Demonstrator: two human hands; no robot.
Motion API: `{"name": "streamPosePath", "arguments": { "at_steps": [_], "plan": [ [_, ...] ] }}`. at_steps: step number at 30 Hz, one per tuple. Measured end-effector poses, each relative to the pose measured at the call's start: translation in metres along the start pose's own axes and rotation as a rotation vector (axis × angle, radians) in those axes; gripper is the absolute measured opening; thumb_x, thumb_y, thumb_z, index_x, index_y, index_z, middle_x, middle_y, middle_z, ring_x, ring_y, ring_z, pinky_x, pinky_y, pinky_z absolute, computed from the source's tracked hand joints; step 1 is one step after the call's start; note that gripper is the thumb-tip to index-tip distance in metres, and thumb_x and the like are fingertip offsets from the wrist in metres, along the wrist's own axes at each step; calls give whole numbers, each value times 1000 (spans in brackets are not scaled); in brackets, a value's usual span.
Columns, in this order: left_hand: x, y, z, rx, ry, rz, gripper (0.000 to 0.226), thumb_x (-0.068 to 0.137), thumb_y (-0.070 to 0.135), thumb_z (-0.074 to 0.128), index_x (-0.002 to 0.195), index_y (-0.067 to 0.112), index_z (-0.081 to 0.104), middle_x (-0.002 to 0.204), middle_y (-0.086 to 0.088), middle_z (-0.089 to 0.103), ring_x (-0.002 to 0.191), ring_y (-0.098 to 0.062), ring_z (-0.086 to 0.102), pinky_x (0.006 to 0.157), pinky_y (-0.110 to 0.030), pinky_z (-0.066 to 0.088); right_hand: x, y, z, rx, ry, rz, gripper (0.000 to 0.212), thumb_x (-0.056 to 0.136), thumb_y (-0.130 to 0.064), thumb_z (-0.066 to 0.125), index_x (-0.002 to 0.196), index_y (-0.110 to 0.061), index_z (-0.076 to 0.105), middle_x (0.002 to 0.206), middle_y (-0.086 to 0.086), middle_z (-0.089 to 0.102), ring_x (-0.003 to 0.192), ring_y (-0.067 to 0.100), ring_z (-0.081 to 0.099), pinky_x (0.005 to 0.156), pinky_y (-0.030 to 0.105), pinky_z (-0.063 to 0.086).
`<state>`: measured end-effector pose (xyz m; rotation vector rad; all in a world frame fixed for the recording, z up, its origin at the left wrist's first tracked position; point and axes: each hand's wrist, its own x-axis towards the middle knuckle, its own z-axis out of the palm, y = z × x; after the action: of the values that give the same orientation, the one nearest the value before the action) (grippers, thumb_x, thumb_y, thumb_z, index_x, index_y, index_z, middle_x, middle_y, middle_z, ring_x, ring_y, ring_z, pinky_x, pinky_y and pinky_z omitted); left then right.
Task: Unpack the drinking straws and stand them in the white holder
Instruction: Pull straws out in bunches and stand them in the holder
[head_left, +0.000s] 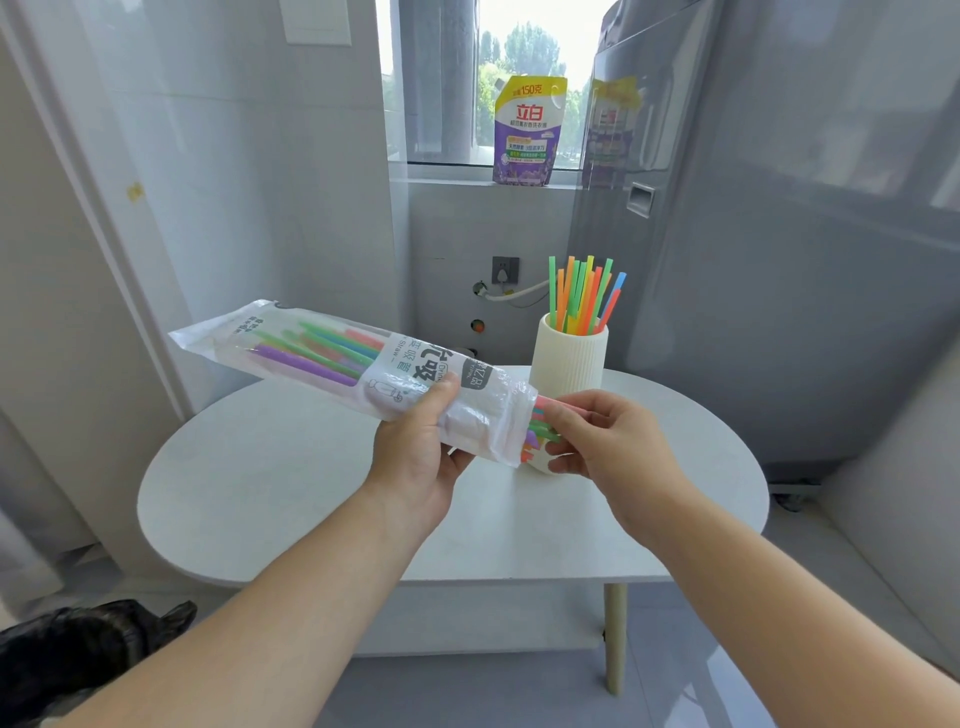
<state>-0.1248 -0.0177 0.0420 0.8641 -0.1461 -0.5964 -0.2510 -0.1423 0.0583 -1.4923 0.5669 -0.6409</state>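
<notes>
Head view, looking down on both hands above a round white tabletop (260, 493). Left grip (415, 452) closed round a clear plastic bag (415, 364), thumb on top and fingers curled under, taking it near the open mouth. Bag held in the air, closed end pointing up and away to the left. Right grip (608, 441) partly closed, thumb and fingertips pinching the ends of the straws (540, 434) sticking out of the mouth; cannot tell how many caught. More of them visible through the film: green, purple, pink. Holder (569, 358) standing upright on the tabletop just behind the hands, ribbed and white, already carrying other straws leaning on its rim.

Handling, as a judgement only:

- **Straws:** Very light and thin-walled, fairly stiff along the length but easy to crush or kink if squeezed hard. Smooth plastic, so likely to slide on each other and fan out. Best taken as a small bundle near the ends now showing, with soft pressure, then pulled straight along the line of the bag.
- **Bag:** Soft, slippery, quick to crumple. Better held around the straws inside than by the loose film, or else likely to come along with the pull.
- **Holder:** Probably light too, easy to tip by straws pushed in from the side. Safer to lower them from above.
</notes>
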Motion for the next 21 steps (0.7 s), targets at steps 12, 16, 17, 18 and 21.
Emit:
{"name": "streamPosePath", "arguments": {
  "at_steps": [12,16,17,18,21],
  "plan": [
    [1,0,-2,-20,38,-18,30,91,17,72,119,25,67,106,-2,81,97,-20,77,63,-33,61,0,-4,-7,2,40,-16,5,90,-9,73,86,-8,70,72,5,74,59,13,67,59,26,57],
    [2,-1,-3,-41,52,-26,30,91,16,72,117,29,65,100,1,82,91,-18,78,62,-33,61,-1,-6,-6,37,6,55,13,92,-16,71,97,-7,64,93,16,72,59,16,68,59,27,57],
    [2,-1,-3,-42,51,-25,29,91,16,72,116,30,65,97,2,82,89,-17,78,61,-33,61,-2,-6,-6,31,-13,56,16,91,-19,73,100,-8,64,96,16,72,60,17,68,60,27,56],
    [2,-1,-2,-43,51,-23,29,91,16,72,115,31,65,96,3,82,88,-16,78,60,-33,61,-3,-6,-5,18,-22,46,17,91,-19,73,101,-8,65,95,16,72,60,18,67,60,27,56],
    [2,-1,-2,-50,60,-27,32,91,16,72,120,29,64,98,2,82,89,-17,78,61,-33,61,-3,-7,-5,-13,16,1,5,92,-12,71,94,-8,69,85,13,72,57,16,66,56,25,55]
  ]
}}
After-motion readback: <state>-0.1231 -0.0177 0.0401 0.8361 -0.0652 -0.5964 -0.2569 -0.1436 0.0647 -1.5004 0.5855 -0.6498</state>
